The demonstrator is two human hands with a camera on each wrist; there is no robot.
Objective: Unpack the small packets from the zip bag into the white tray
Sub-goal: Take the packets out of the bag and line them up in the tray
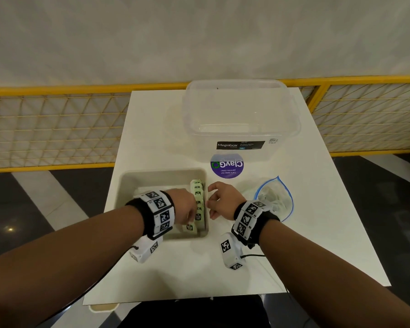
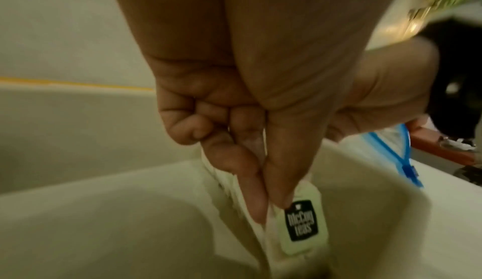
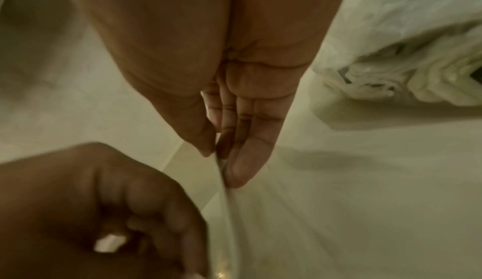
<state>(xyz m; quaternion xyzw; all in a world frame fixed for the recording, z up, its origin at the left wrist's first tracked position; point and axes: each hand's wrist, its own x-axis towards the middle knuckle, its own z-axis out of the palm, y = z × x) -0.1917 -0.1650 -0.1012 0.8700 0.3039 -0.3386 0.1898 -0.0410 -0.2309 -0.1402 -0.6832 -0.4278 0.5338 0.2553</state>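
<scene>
The left hand [image 1: 186, 207] reached into the white tray [image 1: 152, 176], its thumb and fingers [image 2: 250, 180] pinching a small pale-green packet [image 2: 302, 225] at the near end of a row of packets [image 1: 197, 197] standing along the tray's right wall. The right hand [image 1: 223, 200], fingers straight, touched the tray's right rim from outside. The zip bag [image 1: 275, 200], its blue-edged mouth open, lay on the tabletop [image 1: 294, 233] to the right, packets inside. A clear box [image 1: 239, 114] stood behind.
</scene>
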